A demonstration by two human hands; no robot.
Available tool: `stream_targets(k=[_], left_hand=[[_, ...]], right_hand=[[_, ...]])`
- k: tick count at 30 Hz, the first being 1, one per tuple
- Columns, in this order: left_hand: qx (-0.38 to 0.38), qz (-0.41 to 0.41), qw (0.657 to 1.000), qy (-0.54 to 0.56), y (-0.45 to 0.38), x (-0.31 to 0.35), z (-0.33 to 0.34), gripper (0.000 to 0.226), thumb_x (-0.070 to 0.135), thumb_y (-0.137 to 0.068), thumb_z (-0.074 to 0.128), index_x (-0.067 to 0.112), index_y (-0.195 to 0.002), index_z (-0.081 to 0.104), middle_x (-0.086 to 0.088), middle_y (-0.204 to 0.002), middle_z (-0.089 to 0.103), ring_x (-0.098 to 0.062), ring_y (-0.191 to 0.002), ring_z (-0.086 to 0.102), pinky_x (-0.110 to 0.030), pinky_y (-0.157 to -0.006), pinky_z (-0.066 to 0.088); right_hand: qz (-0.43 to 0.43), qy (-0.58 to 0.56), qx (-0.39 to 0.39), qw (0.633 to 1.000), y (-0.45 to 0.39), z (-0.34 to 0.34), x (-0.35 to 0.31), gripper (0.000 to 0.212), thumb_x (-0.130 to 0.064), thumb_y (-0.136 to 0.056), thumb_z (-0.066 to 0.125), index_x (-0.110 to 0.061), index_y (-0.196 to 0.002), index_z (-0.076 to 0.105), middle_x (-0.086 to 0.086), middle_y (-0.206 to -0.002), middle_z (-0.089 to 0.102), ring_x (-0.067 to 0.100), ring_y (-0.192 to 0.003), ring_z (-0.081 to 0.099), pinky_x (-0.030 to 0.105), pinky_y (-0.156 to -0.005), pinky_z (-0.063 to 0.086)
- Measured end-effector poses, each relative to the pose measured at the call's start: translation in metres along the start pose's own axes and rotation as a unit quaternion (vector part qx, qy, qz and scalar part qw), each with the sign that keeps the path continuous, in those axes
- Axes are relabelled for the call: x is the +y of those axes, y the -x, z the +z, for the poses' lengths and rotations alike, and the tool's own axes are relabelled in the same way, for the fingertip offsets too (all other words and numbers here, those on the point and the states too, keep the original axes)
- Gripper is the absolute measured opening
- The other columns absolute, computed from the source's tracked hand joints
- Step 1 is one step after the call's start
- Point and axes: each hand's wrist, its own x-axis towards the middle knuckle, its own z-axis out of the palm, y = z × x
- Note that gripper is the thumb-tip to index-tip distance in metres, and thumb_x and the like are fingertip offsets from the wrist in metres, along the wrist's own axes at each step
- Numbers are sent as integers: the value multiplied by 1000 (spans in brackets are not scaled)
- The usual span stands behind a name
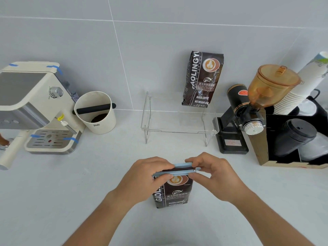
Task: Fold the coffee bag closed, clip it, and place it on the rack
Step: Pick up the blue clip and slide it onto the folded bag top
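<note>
A dark brown coffee bag point(174, 193) stands on the white counter in front of me, its top folded down. A long light-blue clip point(177, 170) straddles the folded top, its two bars still apart. My left hand point(149, 176) pinches the clip's left end and the bag's top corner. My right hand point(213, 174) grips the clip's right end. A clear acrylic rack point(179, 129) stands behind, near the wall, with a second coffee bag point(202, 79) upright on its back right.
A cream espresso machine point(35, 107) stands at the left, with a white knock box point(96, 112) beside it. A black grinder with an amber hopper point(248, 110) and a box of cups and lids point(292, 137) are at the right.
</note>
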Motion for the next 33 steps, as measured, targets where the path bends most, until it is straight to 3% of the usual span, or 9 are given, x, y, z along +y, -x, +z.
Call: stream_targets(k=[2,6,10,13,17,22,24,28,33], left_hand=[[5,0,1000,2,0,-1,0,30,39,-82,58,24,-105,70,17,-101,69,0,-91,64,-24,-82,52],[13,-5,1000,4,0,-3,0,31,40,-81,60,27,-108,65,25,-101,64,2,-92,65,-24,-84,52],[10,-4,1000,9,0,-2,0,29,38,-80,62,26,-106,67,25,-101,65,3,-92,65,-23,-83,52],[5,-3,1000,13,0,-2,-1,28,37,-80,61,25,-104,70,30,-99,62,4,-92,64,-20,-83,52],[8,-1,1000,11,0,-2,-1,28,37,-80,62,24,-103,71,29,-99,63,5,-91,64,-19,-82,52],[10,-2,1000,15,0,-2,0,25,33,-78,67,23,-101,72,27,-98,66,5,-90,65,-17,-83,52],[9,2,1000,9,-1,-2,1,22,25,-78,71,22,-100,72,22,-98,69,4,-89,65,-17,-82,52],[6,19,1000,-1,-3,0,3,24,24,-78,71,23,-102,69,13,-101,73,2,-90,65,-14,-83,51],[14,18,1000,-3,0,-1,4,23,22,-79,70,23,-102,71,15,-101,72,4,-91,65,-15,-84,51]], right_hand=[[11,-26,11,1000,1,3,3,34,-1,-76,77,-29,-79,58,-12,-108,71,6,-101,69,14,-89,52],[44,-76,40,995,7,9,14,29,1,-75,77,-20,-88,62,-9,-102,75,14,-94,72,22,-88,56],[67,-97,49,992,10,15,22,48,0,-75,77,-36,-104,63,-13,-106,73,15,-97,69,24,-88,55],[69,-115,30,991,8,21,28,49,2,-78,74,-39,-103,71,-9,-106,73,17,-98,68,28,-86,56],[65,-183,41,980,3,27,33,34,11,-78,70,-19,-92,77,9,-101,73,30,-92,69,39,-82,56],[55,-208,54,975,1,32,35,22,12,-76,71,-7,-83,78,13,-94,74,19,-81,69,28,-73,53],[52,-209,61,975,1,33,36,16,9,-75,73,-4,-82,78,16,-94,73,19,-80,68,29,-72,53],[49,-218,67,972,1,34,35,12,-1,-72,75,-11,-79,79,20,-92,71,24,-79,66,39,-74,52],[63,-248,53,965,2,33,32,17,-5,-70,76,-12,-86,78,8,-88,76,22,-81,70,31,-74,56]])
